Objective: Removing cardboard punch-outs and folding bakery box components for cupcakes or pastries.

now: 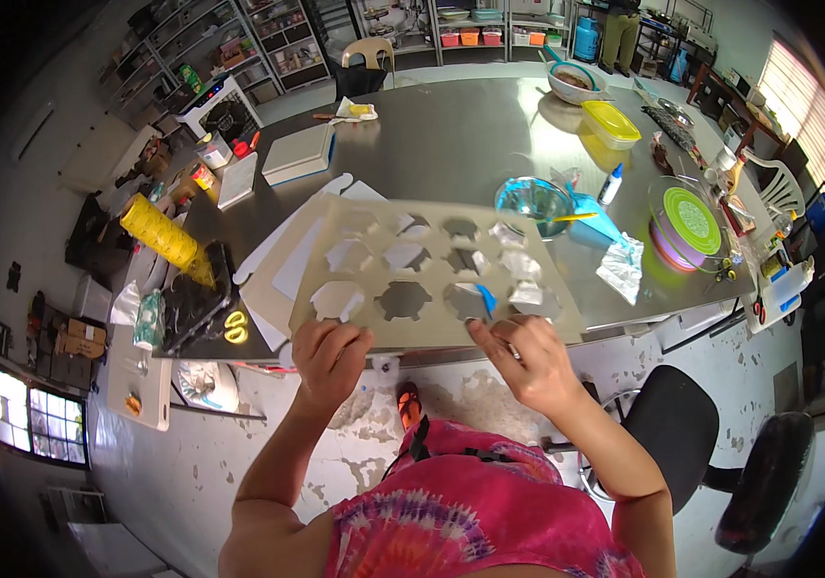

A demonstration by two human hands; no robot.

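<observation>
In front of me, above the near side of the metal table, I hold up a beige sheet (422, 330) with rows of turtle-shaped cutouts. My left hand (332, 361) pinches its near edge at the left corner. Farther right on the same edge, my right hand (531, 364) grips with thumb and fingers. Through the openings parts of the table and pale papers show. White sheets (366, 191) lie partly hidden behind it on the left. Just beyond its far right corner are a glass bowl (528, 197) with blue residue and a blue piping bag (593, 220).
Crumpled white paper (621, 270) and a round green-topped stand (692, 220) are on the right of the table (432, 135). Toward the back sit a yellow-lidded container (612, 122) and a white bowl (574, 85). A flat white scale (299, 154) lies left; a black chair (672, 424) stands right.
</observation>
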